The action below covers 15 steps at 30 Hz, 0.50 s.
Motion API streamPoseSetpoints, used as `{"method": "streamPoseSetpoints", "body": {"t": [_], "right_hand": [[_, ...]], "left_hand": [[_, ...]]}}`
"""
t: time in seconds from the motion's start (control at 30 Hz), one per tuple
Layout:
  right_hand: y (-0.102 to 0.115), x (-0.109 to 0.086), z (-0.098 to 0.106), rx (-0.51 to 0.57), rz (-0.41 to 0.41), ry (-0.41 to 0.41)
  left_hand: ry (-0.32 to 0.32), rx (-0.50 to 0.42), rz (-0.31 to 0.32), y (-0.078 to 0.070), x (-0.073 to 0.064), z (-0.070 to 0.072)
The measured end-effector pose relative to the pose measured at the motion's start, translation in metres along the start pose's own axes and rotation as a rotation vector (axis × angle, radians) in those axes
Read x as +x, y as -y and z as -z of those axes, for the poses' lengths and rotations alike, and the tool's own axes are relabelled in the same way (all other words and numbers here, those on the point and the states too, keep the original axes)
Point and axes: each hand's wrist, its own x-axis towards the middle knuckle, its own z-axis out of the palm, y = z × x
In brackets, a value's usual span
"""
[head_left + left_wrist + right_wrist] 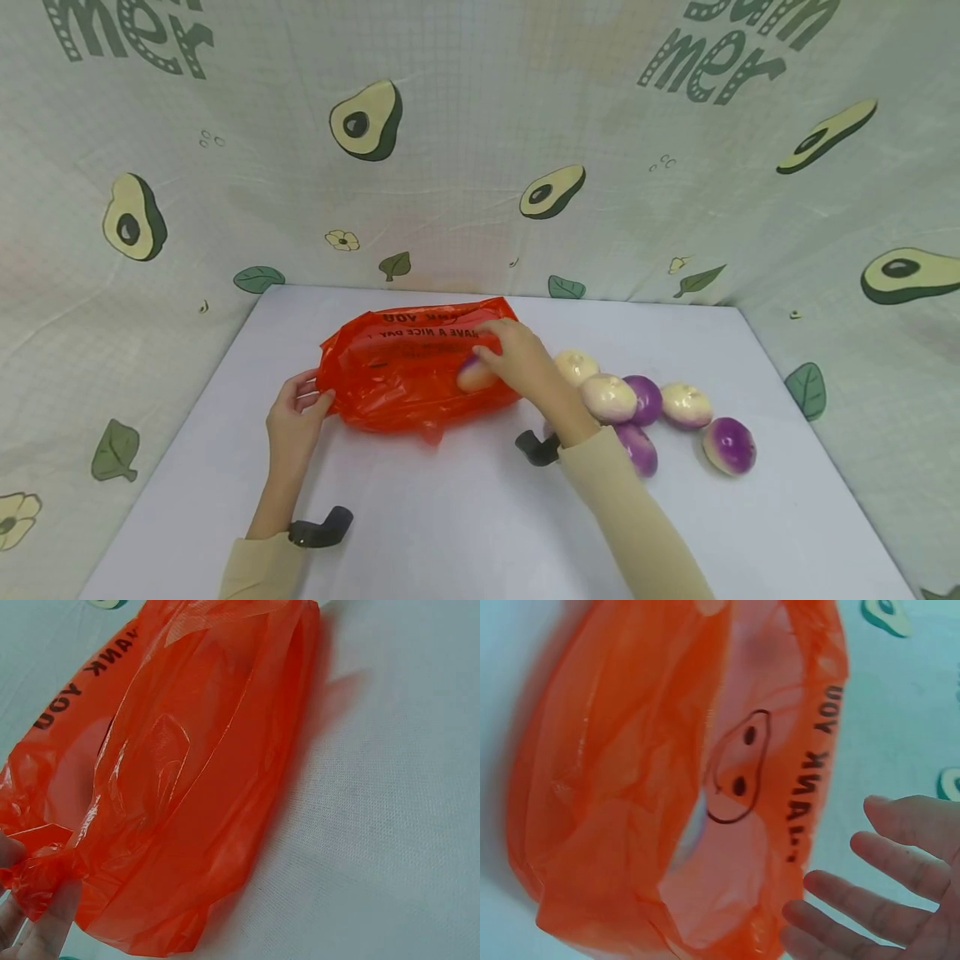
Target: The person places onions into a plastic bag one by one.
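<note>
A red plastic bag (405, 375) with dark printed lettering lies on its side, its mouth spread. My left hand (296, 417) pinches the bag's left end; in the left wrist view the film bunches between thumb and fingers (56, 919). Over the bag's right part is my right hand (517, 354). In the right wrist view that hand (892, 892) has its fingers spread and holds nothing. A purple and white turnip (474, 377) sits at the bag's opening just below the right hand; in the right wrist view only a pale sliver of the turnip (690, 834) shows.
Several more turnips lie in a loose group on the right of the white table (420, 525), among them a white one (609, 397) and a purple one (730, 446). Part of the group is hidden by the right forearm. An avocado-print cloth (465, 242) hangs behind.
</note>
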Motion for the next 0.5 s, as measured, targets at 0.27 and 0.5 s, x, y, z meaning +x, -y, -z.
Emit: {"method": "streamPoseSetpoints", "body": {"t": [0.27,0.5], "right_hand": [[-0.006,-0.021,0.017,0.125,0.015,-0.092],[-0.017,-0.043,0.026,0.179,0.063,-0.204]], "left_hand": [[0.007,-0.011,0.001,0.001,0.0,0.0],[-0.004,0.018,0.01,0.001,0.0,0.0]]}}
